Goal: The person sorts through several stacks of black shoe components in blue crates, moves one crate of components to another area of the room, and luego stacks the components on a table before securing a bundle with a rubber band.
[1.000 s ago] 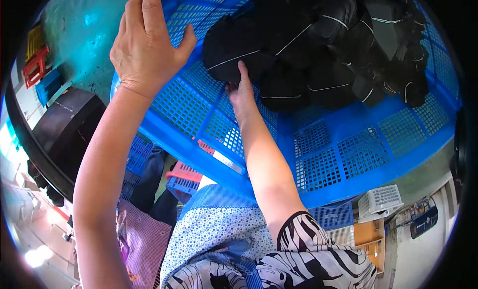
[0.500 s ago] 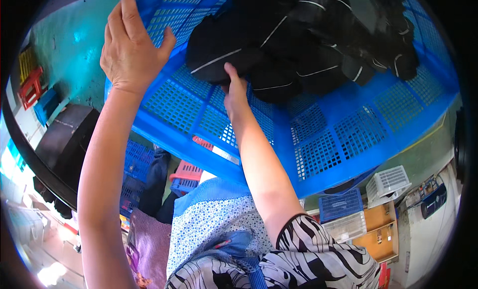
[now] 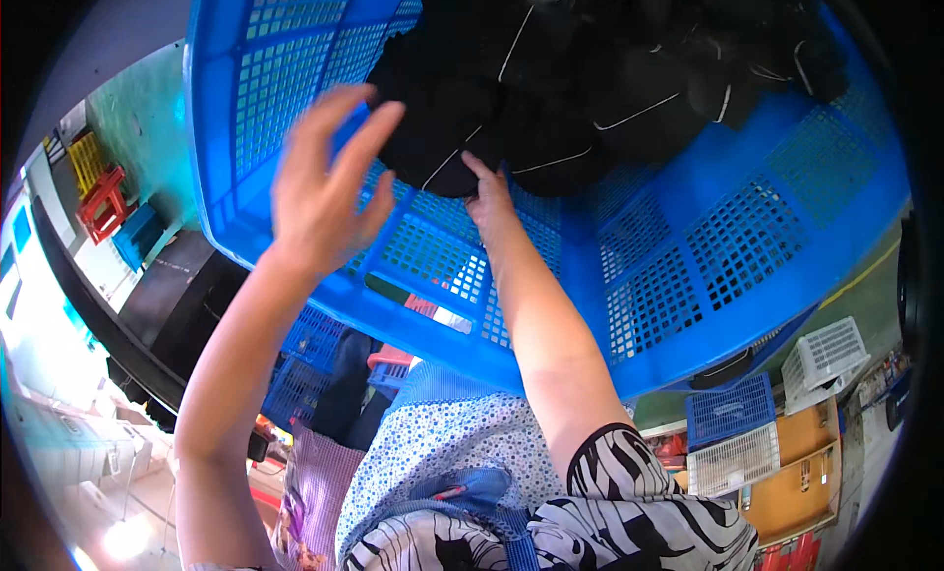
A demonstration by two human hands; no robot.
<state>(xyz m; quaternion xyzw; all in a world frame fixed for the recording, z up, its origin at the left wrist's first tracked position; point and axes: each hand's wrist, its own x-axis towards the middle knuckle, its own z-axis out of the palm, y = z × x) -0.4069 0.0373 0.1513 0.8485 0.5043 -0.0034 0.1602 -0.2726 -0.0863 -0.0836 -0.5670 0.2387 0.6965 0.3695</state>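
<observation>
A large blue plastic basket [image 3: 752,350] with mesh walls fills the upper part of the view. Inside lies a heap of soft-looking black pieces [image 3: 639,74], several with a thin pale line along an edge. At the near side of the heap my right hand [image 3: 492,199] has its thumb over the edge of a black piece [image 3: 433,128]; the fingers underneath are hidden. Over the basket's left part, my left hand [image 3: 324,192] is held up with its fingers apart, slightly blurred and holding nothing.
Stacked blue crates [image 3: 305,360] stand below left, near a black box [image 3: 167,286]. A red stool [image 3: 101,205] is at the far left. On the lower right are a blue crate [image 3: 730,411], white crates [image 3: 733,461] and an open wooden drawer [image 3: 801,482].
My left hand has left the basket's left rim and moved right and nearer, over the basket. My right hand stays at the black piece. The whole view has shifted a little.
</observation>
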